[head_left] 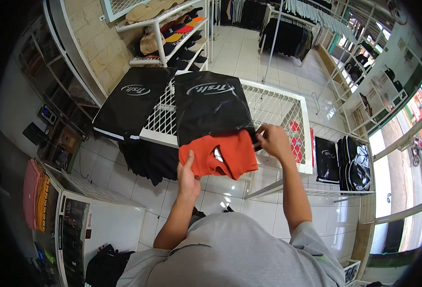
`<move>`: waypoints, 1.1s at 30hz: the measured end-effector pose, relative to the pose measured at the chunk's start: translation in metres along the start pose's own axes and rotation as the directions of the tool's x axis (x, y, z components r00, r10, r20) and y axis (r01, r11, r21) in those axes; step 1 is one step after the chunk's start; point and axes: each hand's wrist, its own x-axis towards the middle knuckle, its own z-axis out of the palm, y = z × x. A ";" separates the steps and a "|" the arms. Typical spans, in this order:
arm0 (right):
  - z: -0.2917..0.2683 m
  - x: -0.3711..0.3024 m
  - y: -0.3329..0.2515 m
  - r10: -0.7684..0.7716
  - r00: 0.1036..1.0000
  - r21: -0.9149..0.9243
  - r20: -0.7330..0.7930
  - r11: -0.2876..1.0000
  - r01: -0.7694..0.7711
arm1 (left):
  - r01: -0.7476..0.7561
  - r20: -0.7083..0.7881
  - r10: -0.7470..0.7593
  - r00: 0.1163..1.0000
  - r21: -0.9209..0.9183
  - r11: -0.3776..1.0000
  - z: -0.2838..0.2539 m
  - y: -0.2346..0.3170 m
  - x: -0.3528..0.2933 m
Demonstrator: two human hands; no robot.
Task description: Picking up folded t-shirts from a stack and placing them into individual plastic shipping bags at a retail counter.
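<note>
A folded orange T-shirt [242, 148] sticks partway out of the near end of a glossy black plastic bag [211, 112] on the white mesh-top table. My left hand [188, 179] grips the shirt's near left side, thumb on top. At the bag's near right corner, my right hand [272, 139] pinches the edge of its opening. The part of the shirt inside the bag is hidden. Just to the left lies a second black bag [134, 98], flat, with a light print like the first.
The white mesh table [278, 103] extends to the right. Dark cloth [148, 160] hangs below its left end. Caps fill a white shelf [165, 40] behind. More black packages [352, 162] sit on a low rack at right; a white cabinet [113, 220] stands at near left.
</note>
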 end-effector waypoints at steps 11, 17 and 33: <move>0.016 -0.069 -0.048 0.136 0.940 0.092 -0.314 0.989 -0.112 | 0.016 -0.010 -0.069 0.998 0.996 0.089 -0.015 0.053 0.004; 0.034 -0.112 -0.074 -0.315 0.924 -0.098 -0.217 0.949 0.300 | 0.075 -0.011 -0.087 0.996 0.628 0.775 -0.070 0.025 0.029; 0.063 -0.058 -0.069 -0.536 0.782 -0.136 -0.318 0.842 0.521 | -0.049 0.271 -0.113 0.956 0.526 0.849 -0.077 -0.014 0.036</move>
